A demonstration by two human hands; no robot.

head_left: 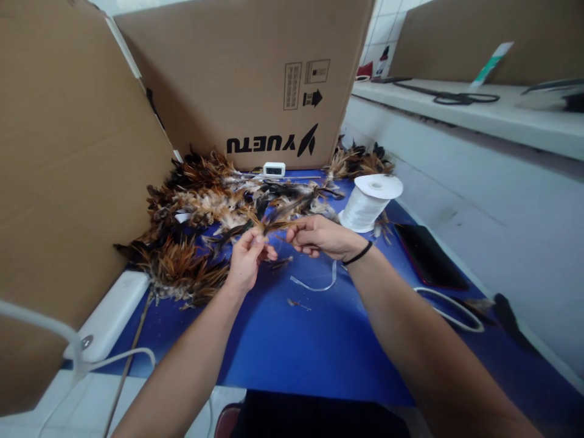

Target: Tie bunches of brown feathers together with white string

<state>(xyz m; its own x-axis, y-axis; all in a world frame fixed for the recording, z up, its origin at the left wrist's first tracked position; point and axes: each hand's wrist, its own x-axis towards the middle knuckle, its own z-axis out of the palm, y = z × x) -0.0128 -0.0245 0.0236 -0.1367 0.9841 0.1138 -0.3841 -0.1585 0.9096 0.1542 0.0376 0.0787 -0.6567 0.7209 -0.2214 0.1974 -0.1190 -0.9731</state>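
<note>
My left hand (249,258) pinches a small bunch of brown and dark feathers (278,214) by its lower end. On the other side, the fingers of my right hand (322,236) are closed at the bunch's right-hand tips; exactly what they grip is partly hidden. Both hands are held above the blue table surface (314,340). Beneath my right hand lies a short curved piece of clear ribbon (319,288). A white spool (367,204) wound with pale ribbon stands just beyond my right wrist.
Heaps of feathers (182,261) spread along the left and back. Cardboard (246,73) walls off the back and left. A small white digital display (274,170) sits at the back, a dark phone (429,255) at right, a white power bank-like box (114,310) at left. Scissors (465,98) lie on the ledge.
</note>
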